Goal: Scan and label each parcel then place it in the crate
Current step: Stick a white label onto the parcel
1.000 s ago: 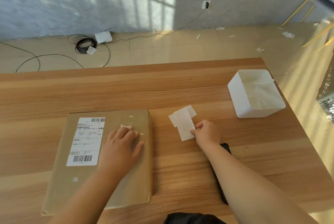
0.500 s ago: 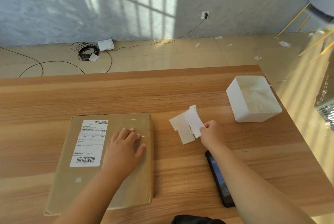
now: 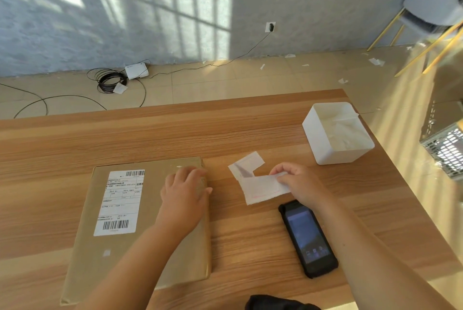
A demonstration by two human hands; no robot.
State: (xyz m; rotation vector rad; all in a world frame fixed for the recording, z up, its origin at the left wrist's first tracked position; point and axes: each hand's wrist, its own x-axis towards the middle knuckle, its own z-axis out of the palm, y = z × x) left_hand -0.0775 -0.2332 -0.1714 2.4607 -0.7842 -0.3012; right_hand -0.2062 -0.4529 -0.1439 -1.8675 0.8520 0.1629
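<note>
Parcel (image 3: 140,222), a flat brown cardboard box, lies on the wooden table (image 3: 250,129) in the lower left of the frame, its printed shipping label (image 3: 121,203) with two barcodes facing up on its left half. Left hand (image 3: 185,193) rests palm-down on the parcel's upper right corner, fingers loosely together and reaching toward the box's far edge, thumb out over the right-hand edge; it presses flat and grips nothing. Right of the parcel, near the frame's centre, a few white label sheets (image 3: 246,164) lie on the bare wood. Right hand (image 3: 298,182) sits just right of them and pinches one end of a white label strip (image 3: 263,188) between thumb and fingertips; the strip stretches leftward from the fingers, its free end low over the table beside the other sheets. That strip is apart from the parcel, with a band of bare wood between its left end and the box's right edge. Below the right hand, a black handheld scanner (image 3: 308,239) lies face-up on the table, screen dimly lit, tucked just left of the right forearm. Toward the upper right of the table stands a white open bin (image 3: 323,144) with crumpled white backing paper inside. At the right edge of the frame, beyond the table, part of a grey perforated crate (image 3: 446,147) shows
</note>
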